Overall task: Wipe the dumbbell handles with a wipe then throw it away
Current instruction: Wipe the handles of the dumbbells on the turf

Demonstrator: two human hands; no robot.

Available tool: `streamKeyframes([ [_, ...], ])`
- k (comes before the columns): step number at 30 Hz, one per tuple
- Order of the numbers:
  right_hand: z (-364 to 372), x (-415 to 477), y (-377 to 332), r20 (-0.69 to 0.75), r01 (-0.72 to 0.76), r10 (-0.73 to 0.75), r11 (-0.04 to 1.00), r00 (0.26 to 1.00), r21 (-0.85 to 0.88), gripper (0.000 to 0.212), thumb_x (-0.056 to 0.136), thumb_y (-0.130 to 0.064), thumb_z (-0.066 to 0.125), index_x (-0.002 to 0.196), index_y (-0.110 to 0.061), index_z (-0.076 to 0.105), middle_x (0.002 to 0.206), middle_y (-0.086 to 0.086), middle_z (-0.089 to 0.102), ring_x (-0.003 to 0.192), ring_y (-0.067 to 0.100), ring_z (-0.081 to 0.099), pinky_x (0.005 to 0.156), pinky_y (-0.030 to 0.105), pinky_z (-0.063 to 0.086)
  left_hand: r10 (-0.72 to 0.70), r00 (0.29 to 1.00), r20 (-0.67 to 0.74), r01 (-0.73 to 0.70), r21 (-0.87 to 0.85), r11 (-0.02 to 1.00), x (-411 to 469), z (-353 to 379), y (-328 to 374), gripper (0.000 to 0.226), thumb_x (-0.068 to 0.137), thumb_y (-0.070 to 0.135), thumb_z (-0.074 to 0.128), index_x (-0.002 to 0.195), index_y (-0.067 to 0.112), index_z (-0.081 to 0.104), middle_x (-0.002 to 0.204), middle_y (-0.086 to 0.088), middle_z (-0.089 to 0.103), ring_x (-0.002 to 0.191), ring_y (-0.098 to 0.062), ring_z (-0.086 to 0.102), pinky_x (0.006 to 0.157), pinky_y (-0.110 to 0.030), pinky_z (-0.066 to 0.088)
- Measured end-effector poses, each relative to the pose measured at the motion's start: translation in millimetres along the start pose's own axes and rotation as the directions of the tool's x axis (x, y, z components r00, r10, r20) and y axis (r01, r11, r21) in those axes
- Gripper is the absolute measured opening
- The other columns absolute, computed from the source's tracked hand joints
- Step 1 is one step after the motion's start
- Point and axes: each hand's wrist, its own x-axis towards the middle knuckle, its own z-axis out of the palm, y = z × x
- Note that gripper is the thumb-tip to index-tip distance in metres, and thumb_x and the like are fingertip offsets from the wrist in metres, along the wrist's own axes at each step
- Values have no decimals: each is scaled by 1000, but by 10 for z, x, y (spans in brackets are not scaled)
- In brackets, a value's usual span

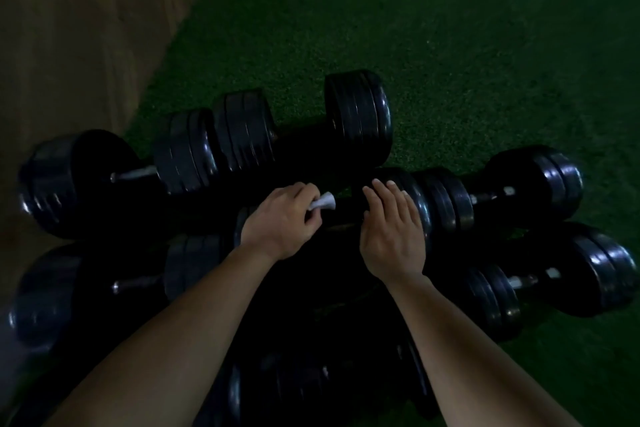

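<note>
Several black dumbbells lie close together on green turf in dim light. My left hand is closed around a small white wipe, which sticks out to the right over the dark handle of the middle dumbbell. My right hand rests flat, fingers spread, on that dumbbell's right weight stack. The handle itself is almost lost in shadow. A dumbbell at the far left shows a pale metal handle.
Green turf stretches beyond the weights. A brown wooden floor borders it at the upper left. More dumbbells lie at right, lower right and directly below my arms.
</note>
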Motion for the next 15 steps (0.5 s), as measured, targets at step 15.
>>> streamKeyframes([
  [15, -953, 2, -84, 356, -8, -85, 968, 930, 251, 38, 103, -31, 45, 135, -12, 51, 133, 8, 55, 126, 28, 49, 103, 39, 41, -158, 977, -144, 179, 145, 973, -320, -155, 514, 13, 91, 23, 55, 99, 13, 56, 88, -7, 64, 79, -29, 59, 70, -37, 38],
])
